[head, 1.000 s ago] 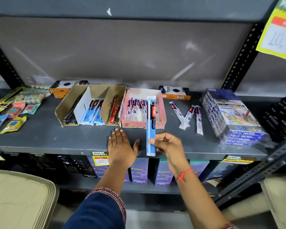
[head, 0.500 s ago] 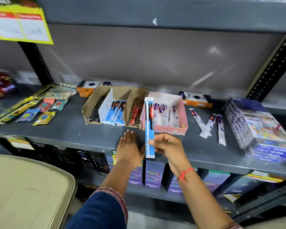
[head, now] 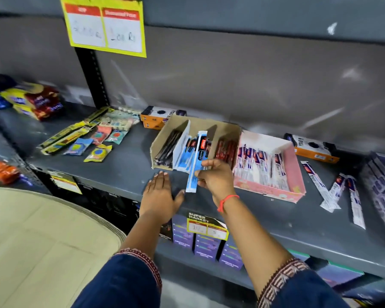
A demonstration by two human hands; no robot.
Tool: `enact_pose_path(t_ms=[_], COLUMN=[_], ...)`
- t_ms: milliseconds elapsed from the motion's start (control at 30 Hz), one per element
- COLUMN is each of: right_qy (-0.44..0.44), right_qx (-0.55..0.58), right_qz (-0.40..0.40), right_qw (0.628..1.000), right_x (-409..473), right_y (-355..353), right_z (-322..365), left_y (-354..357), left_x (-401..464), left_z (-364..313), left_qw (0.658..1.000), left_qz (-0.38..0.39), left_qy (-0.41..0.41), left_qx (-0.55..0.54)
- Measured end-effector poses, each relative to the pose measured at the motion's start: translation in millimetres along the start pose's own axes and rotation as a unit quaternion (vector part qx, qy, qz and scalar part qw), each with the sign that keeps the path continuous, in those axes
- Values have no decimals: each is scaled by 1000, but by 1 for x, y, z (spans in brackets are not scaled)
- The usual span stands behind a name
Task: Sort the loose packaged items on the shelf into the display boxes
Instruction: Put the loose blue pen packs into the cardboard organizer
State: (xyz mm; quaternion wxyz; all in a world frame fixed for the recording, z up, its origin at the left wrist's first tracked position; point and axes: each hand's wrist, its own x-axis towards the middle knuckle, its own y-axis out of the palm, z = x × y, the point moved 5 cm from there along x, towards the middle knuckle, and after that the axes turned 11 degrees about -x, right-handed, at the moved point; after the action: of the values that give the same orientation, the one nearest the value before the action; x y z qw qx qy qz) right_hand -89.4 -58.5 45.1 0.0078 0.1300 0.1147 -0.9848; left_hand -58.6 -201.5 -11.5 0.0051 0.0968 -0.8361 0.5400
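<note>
Grey shelf point(head: 120, 172) is holding boxes and loose packs. I am seeing the right hand point(head: 216, 177) pinching a long blue pack point(head: 197, 162) near its low end, so it is standing tilted over the front of the brown box point(head: 193, 145). Left hand point(head: 159, 193) is lying flat on the shelf, fingers spread wide. Pink box point(head: 270, 168) is sitting just beside the brown one. Three white packs point(head: 337, 191) are lying loose to its right.
</note>
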Motion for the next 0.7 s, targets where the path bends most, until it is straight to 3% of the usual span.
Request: enact_pose_path(t_ms=[167, 267, 400, 567, 700], right_qy=[-46, -78, -76, -65, -12], right_qx=[-171, -310, -416, -503, -491], right_qz=[-77, -86, -62, -42, -19], right_qw=[981, 943, 904, 861, 871], right_x=[23, 27, 39, 53, 63], right_y=[22, 28, 36, 45, 45], right_z=[26, 45, 57, 57, 46], left_y=[5, 5, 4, 8, 8], left_x=[0, 1, 0, 0, 0], left_z=[5, 6, 5, 8, 7], left_qw=[1000, 999, 999, 999, 999], left_qz=[-25, -37, -24, -13, -8], left_qy=[9, 16, 14, -2, -10], left_qx=[-11, -22, -24, -44, -43])
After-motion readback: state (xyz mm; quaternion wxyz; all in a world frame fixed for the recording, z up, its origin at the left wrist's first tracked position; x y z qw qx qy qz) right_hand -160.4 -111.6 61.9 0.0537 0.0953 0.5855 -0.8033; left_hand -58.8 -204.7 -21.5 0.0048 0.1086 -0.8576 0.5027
